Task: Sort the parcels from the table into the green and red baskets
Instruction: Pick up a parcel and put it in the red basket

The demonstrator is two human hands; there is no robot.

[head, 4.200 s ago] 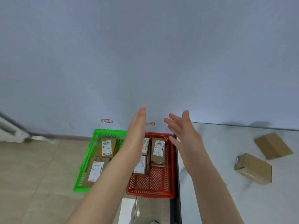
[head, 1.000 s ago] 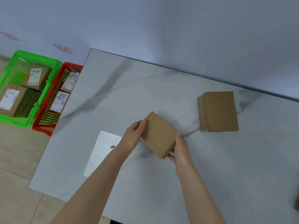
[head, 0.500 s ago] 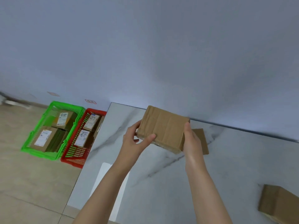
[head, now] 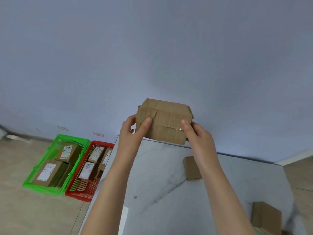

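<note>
Far L on the floor: green basket [head: 42, 189] w/ 2 brown parcels inside, a white label on each, 1 nearer the wall [head: 67, 153] and 1 nearer the camera [head: 47, 173]. Touching its R side is the red basket [head: 77, 196], w/ at least 3 labelled parcels [head: 88, 170]; its R part is hidden behind the table edge. 2 small stickers [head: 98, 134] on the wall above the baskets, text too small to read.

Centre: L hand [head: 130, 133] grips the L end of the held parcel [head: 163, 121], thumb pressed on the near face, fingers curled round behind. The parcel is plain brown card, taped and creased, no label showing on this side. It is up in the air, clear of the marble table [head: 160, 175], above the table's far edge, w/ the wall behind it. R hand [head: 197, 133] grips the R end the same way, thumb on the near face.

R of that: 1 plain parcel [head: 191, 168] lies on the table, partly hidden by the R forearm. Another parcel [head: 265, 216] sits at the lower R of the table.
</note>
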